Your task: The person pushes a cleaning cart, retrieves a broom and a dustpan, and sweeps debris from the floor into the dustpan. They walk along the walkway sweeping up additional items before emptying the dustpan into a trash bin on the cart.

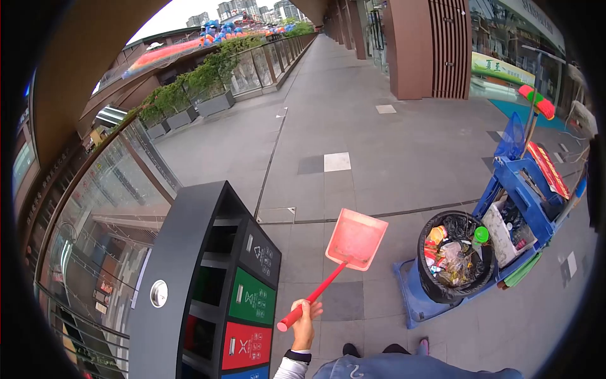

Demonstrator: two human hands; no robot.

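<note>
Head view: a red-handled dustpan [355, 241] is being gripped near the end of its handle by the left hand [304, 325], fingers curled shut round the rod, at the lower centre of the frame. Its long axis is being held on a slant from lower left to upper right, the pink scoop pointing up and right above the paving, between the black sorting bin [183, 265] at lower left and the bag-lined bucket [442, 294] on the blue cart [524, 183] at right.

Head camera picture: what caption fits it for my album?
Left hand holds a red dustpan on a walkway, between a sorting bin and a blue cleaning cart with a full rubbish bucket.
</note>
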